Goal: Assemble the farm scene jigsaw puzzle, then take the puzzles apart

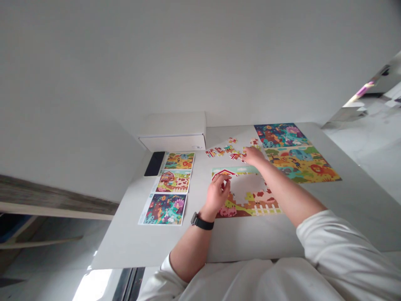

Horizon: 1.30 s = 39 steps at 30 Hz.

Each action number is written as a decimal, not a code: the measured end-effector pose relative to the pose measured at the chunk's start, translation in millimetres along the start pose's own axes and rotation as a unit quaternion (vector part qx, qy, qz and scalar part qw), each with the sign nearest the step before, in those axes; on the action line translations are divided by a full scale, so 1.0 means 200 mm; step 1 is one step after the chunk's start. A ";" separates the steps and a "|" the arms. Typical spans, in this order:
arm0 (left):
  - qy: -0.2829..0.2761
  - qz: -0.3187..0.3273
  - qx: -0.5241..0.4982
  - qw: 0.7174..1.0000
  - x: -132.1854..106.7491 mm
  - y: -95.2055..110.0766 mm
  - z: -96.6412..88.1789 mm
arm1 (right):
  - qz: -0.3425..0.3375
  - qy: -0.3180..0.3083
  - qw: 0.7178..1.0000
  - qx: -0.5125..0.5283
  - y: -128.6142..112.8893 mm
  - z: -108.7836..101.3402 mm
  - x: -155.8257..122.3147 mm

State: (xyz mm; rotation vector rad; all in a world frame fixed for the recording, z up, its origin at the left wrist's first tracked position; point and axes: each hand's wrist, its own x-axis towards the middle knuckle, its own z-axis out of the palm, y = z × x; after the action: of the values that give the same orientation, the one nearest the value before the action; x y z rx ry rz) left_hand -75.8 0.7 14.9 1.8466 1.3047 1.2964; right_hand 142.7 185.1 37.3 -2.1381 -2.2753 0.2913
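A partly assembled farm jigsaw puzzle (265, 197) lies flat on the table, its middle showing bare tabletop. Over its left side, by the red barn roof, is my left hand (218, 193), with fingers curled toward the thumb; whatever may be between them is hidden. My right hand (253, 156) reaches beyond the puzzle's top edge to the loose puzzle pieces (230, 148). Its fingertips are pinched together at a piece on the right of that scatter, and they partly cover it. A dark watch is strapped round my left wrist.
Two finished puzzles, a dark blue one (280, 134) and a safari one (302, 165), lie at the right. Three printed picture sheets (173, 182) form a column at the left, beside a black phone (154, 164). A white box (175, 131) stands against the wall.
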 end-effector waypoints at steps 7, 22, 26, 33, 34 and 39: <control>-0.011 -0.002 -0.003 1.000 0.00 0.00 -0.01 | -0.167 0.042 0.985 0.016 -0.26 0.05 0.01; -0.005 -0.007 -0.016 1.000 0.00 0.00 0.00 | -0.226 0.011 0.974 0.011 -0.54 0.12 0.08; -0.008 -0.008 -0.020 1.000 0.00 0.00 0.00 | -0.287 -0.005 0.958 0.022 -0.54 0.14 0.08; -0.011 -0.003 -0.009 1.000 -0.01 0.00 0.00 | -0.252 0.039 0.966 0.036 -0.61 0.13 0.04; -0.006 -0.002 -0.012 1.000 -0.01 0.00 0.00 | -0.236 0.039 0.971 0.025 -0.63 0.13 0.03; 0.033 0.012 -0.023 0.999 0.00 0.02 -0.01 | -0.211 0.012 0.977 0.000 -0.74 0.12 -0.02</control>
State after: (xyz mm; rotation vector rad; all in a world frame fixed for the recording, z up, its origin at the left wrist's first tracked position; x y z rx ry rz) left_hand -76.1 -0.9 18.0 1.8065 1.2789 1.3996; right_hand -7.1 170.9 34.9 -1.5845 -2.6287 0.2521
